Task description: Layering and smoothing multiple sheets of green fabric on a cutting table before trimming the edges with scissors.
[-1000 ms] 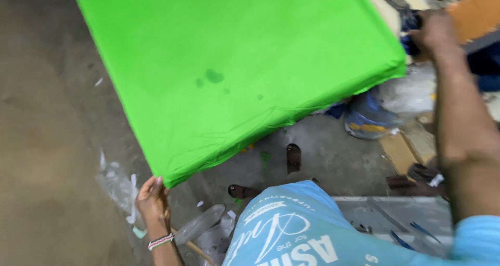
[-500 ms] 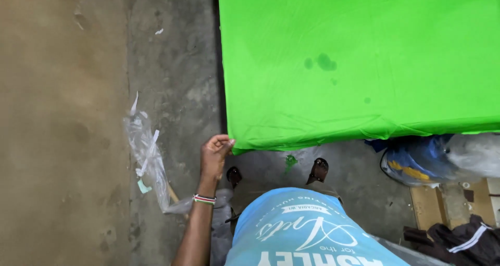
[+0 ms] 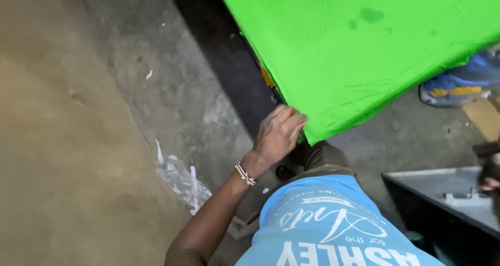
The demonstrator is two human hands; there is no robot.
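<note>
Rough grey concrete floor (image 3: 172,89) fills the left and middle of the head view, stained brown toward the left edge and scattered with small white scraps. Over it, from the top centre to the right edge, hangs a big bright green sheet (image 3: 354,52) stretched flat over a board or frame, tilted, with a few darker spots near its upper part and wrinkles along its lower edge. Its lowest corner points down toward the person, and the left hand (image 3: 278,133) is at that corner, fingers (image 3: 291,121) curled together and pinching the green cloth where it wraps the edge. A striped bead bracelet (image 3: 245,174) sits on that wrist, and the bare forearm runs down to the bottom of the view. Below the hand is the person's light blue printed shirt (image 3: 333,229) and an olive trouser leg (image 3: 325,159). Crumpled clear plastic (image 3: 179,177) lies on the floor left of the forearm. At the lower right stands a dark box with a grey metal top (image 3: 442,190). At its far right edge a dark blurred shape may be the right hand; I cannot tell its fingers' state. Blue and yellow material (image 3: 458,84) lies under the sheet's right side.
</note>
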